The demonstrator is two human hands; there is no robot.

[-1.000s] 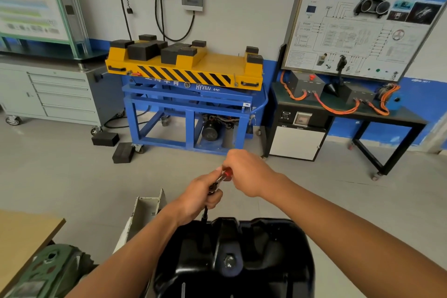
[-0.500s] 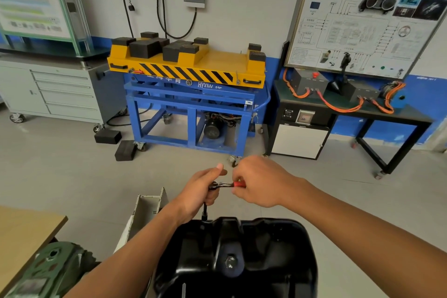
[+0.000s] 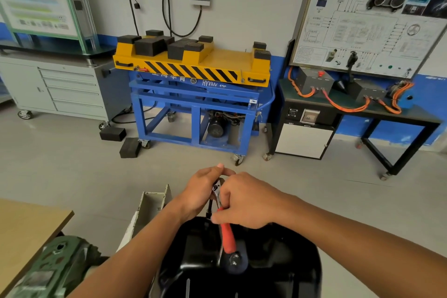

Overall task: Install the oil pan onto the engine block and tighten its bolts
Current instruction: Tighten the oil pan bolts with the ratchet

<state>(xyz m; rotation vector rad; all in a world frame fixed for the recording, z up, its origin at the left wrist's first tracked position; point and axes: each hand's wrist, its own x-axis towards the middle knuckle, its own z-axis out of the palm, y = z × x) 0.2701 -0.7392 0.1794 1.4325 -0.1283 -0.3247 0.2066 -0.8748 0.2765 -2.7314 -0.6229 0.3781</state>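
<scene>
A glossy black oil pan (image 3: 278,271) fills the bottom centre, its drain plug (image 3: 234,259) facing up. A ratchet wrench (image 3: 226,232) with a red handle stands over the pan's far rim, its metal head up between my hands and its socket extension reaching down to the rim. My left hand (image 3: 202,192) wraps the ratchet head and extension from the left. My right hand (image 3: 249,201) grips the upper handle from the right. The red handle points toward me over the pan. The bolt under the socket is hidden, as is the engine block.
A wooden table corner (image 3: 26,232) and a green metal housing (image 3: 53,271) lie at the lower left. A white metal stand part (image 3: 150,203) sits beside the pan. Across the floor stand a blue-and-yellow lift cart (image 3: 193,84), a grey drawer cabinet (image 3: 60,87) and a training board bench (image 3: 358,94).
The red handle has swung from pointing away and right round toward me over the pan. My right hand moved with it. My left hand stayed on the ratchet head.
</scene>
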